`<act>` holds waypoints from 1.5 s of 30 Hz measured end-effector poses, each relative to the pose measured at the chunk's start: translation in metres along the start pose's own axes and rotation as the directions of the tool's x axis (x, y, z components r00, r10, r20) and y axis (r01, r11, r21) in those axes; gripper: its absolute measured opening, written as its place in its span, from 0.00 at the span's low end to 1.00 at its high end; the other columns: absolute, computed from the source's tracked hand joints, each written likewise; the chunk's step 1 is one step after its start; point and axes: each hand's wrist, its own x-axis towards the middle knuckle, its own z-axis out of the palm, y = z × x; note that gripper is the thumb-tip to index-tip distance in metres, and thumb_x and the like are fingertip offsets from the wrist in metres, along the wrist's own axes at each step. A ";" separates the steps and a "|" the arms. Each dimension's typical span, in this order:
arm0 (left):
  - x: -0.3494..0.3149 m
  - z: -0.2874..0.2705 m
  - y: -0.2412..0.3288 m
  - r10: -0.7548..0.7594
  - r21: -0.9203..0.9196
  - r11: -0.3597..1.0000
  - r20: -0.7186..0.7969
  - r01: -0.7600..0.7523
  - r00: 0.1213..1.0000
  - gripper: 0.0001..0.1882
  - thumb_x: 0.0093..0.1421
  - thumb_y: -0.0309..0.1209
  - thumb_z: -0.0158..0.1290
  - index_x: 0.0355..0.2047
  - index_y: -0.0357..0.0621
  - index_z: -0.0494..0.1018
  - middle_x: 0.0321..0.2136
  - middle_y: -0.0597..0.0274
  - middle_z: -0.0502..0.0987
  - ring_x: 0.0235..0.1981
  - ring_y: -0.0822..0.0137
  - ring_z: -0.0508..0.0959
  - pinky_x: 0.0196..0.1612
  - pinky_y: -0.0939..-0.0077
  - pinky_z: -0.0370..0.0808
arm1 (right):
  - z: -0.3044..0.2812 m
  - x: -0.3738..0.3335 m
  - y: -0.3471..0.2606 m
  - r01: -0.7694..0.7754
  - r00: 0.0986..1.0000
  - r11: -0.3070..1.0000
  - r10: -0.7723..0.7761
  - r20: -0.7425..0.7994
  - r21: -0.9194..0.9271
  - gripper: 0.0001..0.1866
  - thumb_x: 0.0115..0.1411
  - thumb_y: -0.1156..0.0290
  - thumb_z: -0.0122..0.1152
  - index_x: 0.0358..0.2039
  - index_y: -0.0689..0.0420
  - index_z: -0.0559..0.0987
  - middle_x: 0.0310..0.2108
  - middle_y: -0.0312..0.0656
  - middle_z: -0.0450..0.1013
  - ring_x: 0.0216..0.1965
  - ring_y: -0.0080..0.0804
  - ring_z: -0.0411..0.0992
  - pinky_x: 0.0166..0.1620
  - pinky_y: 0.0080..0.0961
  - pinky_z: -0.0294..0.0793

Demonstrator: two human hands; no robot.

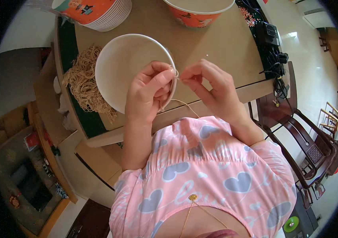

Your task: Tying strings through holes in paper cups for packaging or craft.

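Observation:
A white paper bucket (115, 65) is tipped so its open mouth faces me. My left hand (149, 89) is closed on its right rim, thumb and forefinger pressed at a small loop of thin beige cord (187, 105) there. Just to the right of the rim, my right hand (214, 85) pinches thumb against forefinger on the cord. Its exact end between the fingertips is too small to make out. A length of the cord hangs below my left hand and runs toward my pink dress. Left of the bucket lies a tangled heap of beige cords (85, 83).
A stack of orange printed paper buckets (101, 18) stands at the far left of the table (224, 47). Another orange bucket (200, 18) stands at the far middle. Black cables and adapters (274, 51) lie along the right edge. A dark wooden chair (307, 146) is at the right.

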 end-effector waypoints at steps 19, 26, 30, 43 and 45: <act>-0.014 0.021 -0.008 0.277 0.681 0.668 0.145 -0.299 0.950 0.05 0.54 0.16 0.55 0.31 0.35 0.74 0.28 0.66 0.74 0.29 0.79 0.76 0.33 0.88 0.73 | 0.009 -0.010 0.009 -0.187 0.965 0.960 0.219 -0.143 0.207 0.04 0.55 0.79 0.62 0.32 0.62 0.77 0.28 0.38 0.70 0.27 0.21 0.69 0.30 0.18 0.69; -0.010 0.016 -0.016 0.320 0.646 0.712 0.048 -0.274 0.946 0.04 0.55 0.18 0.56 0.31 0.35 0.74 0.27 0.68 0.73 0.28 0.82 0.74 0.32 0.89 0.71 | 0.006 -0.013 0.009 -0.306 0.938 0.876 0.344 -0.037 0.373 0.05 0.56 0.80 0.62 0.35 0.62 0.81 0.29 0.35 0.69 0.29 0.17 0.68 0.31 0.14 0.67; -0.008 0.016 -0.016 0.357 0.657 0.693 0.048 -0.299 0.933 0.03 0.55 0.19 0.56 0.30 0.36 0.74 0.26 0.69 0.73 0.25 0.83 0.71 0.28 0.89 0.68 | 0.012 -0.015 0.010 -0.252 0.947 0.891 0.307 -0.092 0.376 0.07 0.56 0.80 0.62 0.36 0.61 0.81 0.29 0.34 0.69 0.28 0.17 0.67 0.31 0.13 0.67; -0.008 0.018 -0.008 0.520 0.811 0.450 0.102 -0.374 0.848 0.06 0.51 0.18 0.57 0.30 0.40 0.74 0.26 0.64 0.73 0.23 0.76 0.72 0.24 0.83 0.69 | 0.012 -0.009 0.012 -0.364 0.917 0.822 0.398 0.014 0.438 0.05 0.60 0.77 0.58 0.36 0.63 0.77 0.31 0.35 0.72 0.31 0.16 0.70 0.35 0.15 0.70; -0.008 0.018 -0.009 0.547 0.808 0.458 0.073 -0.371 0.834 0.06 0.51 0.19 0.58 0.30 0.40 0.75 0.26 0.65 0.73 0.21 0.75 0.72 0.22 0.81 0.68 | 0.011 -0.009 0.012 -0.436 0.876 0.695 0.473 0.093 0.572 0.06 0.61 0.76 0.57 0.37 0.64 0.76 0.32 0.35 0.73 0.33 0.16 0.71 0.38 0.14 0.71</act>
